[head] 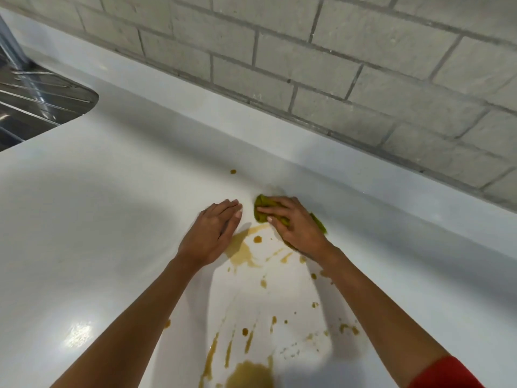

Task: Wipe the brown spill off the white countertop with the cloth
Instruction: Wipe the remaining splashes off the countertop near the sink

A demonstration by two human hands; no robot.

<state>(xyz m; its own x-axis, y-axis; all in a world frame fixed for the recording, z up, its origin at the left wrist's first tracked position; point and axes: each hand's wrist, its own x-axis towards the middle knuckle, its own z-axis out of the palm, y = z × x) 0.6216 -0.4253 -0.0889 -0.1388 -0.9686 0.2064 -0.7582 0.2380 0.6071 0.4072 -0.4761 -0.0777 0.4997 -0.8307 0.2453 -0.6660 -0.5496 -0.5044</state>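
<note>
**Soft cloth (pixel 261 217) bunched under our right hand (pixel 298 226)**

We are pressing the green cloth onto the white surface (pixel 98 219) at the far edge of the brown spill (pixel 244 254), fingers (pixel 270 209) curled into its folds. It is looking light and limp, probably damp, so we are judging a palm-down hold over the bunched middle best. Our left hand (pixel 211 233) is lying flat just beside the spill, fingers pressed together.

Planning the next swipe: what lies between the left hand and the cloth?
Head view: only a narrow bare strip of countertop parts left hand and cloth; the spill begins nearer the camera.
</note>
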